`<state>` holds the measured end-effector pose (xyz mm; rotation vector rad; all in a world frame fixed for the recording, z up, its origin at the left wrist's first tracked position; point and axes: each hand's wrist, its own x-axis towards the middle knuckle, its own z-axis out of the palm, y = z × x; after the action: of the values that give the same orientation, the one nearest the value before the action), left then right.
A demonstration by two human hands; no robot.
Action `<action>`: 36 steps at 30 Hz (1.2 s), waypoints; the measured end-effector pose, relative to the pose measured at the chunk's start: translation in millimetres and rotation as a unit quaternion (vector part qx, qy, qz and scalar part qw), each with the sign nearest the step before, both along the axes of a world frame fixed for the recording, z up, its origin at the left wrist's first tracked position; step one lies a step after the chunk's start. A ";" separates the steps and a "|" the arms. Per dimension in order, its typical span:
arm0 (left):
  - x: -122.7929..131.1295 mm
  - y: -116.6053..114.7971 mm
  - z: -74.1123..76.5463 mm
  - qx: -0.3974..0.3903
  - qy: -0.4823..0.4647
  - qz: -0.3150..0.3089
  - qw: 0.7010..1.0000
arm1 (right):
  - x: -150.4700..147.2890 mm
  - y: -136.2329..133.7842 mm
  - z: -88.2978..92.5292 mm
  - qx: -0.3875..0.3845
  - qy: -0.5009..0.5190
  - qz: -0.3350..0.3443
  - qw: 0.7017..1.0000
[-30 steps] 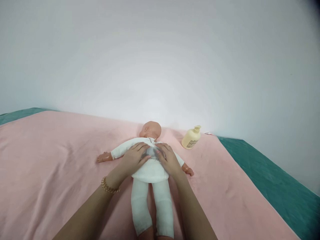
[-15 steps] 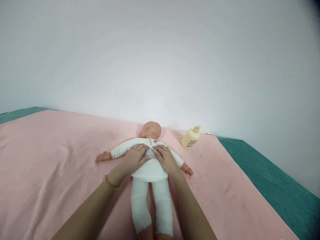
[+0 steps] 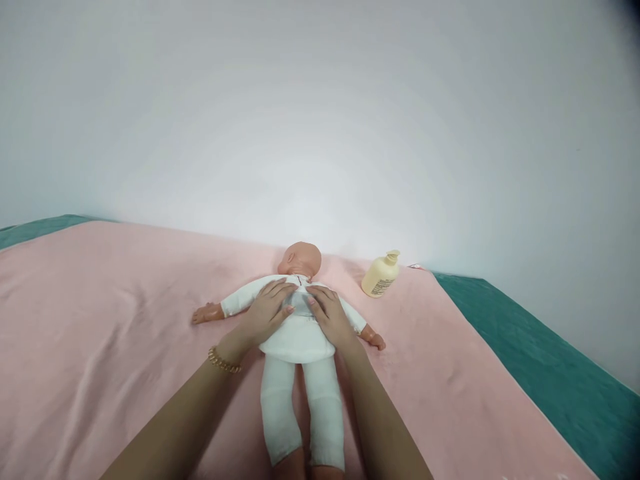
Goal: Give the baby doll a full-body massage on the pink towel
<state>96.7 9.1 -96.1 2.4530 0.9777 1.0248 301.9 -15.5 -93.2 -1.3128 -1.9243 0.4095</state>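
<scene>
A baby doll (image 3: pixel 299 341) with a bald head and a white fabric body lies stretched out, its back facing up and its arms spread. My left hand (image 3: pixel 267 312) rests flat on the left of its upper back, fingers extended. On the other side of the back lies my right hand (image 3: pixel 331 313), also flat with its fingers stretched out. A greyish patch on the doll's back shows between my hands. Neither hand grips anything. The undersides of my fingers are hidden. A gold bracelet (image 3: pixel 224 360) circles my left wrist.
A pale yellow pump bottle (image 3: pixel 381 275) stands to the right of the doll's head. Pink cloth (image 3: pixel 135 313) with some folds lies under the doll, over a green surface (image 3: pixel 540 353) that shows at the sides. A pale wall (image 3: pixel 320 120) rises behind.
My hands have moved slightly apart on the doll's back, so more of the grey patch shows between them. The doll and bottle stay in place.
</scene>
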 end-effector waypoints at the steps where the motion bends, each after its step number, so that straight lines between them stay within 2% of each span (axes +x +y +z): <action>1: -0.1 0.6 -1.0 0.003 0.010 -0.001 1.000 | 0.2 0.8 -0.7 -0.001 0.002 0.006 1.000; 7: -1.0 4.6 -4.0 -0.017 0.035 -0.011 0.999 | -0.6 2.8 -0.1 -0.025 0.007 0.007 1.000; 15: 0.4 3.2 -0.6 -0.025 0.035 0.000 0.999 | -1.4 -3.6 6.6 -0.040 0.015 0.024 0.999; 25: -4.1 10.6 -4.8 0.015 0.003 0.000 1.000 | -2.1 3.8 -6.2 0.001 0.005 0.008 1.000; 36: -3.3 11.5 -2.7 -0.003 0.039 0.007 0.999 | -2.4 2.7 -1.9 -0.045 0.018 0.022 0.999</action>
<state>93.4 20.6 -98.7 2.5015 1.0232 0.9341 299.5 -12.8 -95.2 -1.3132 -1.9268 0.5453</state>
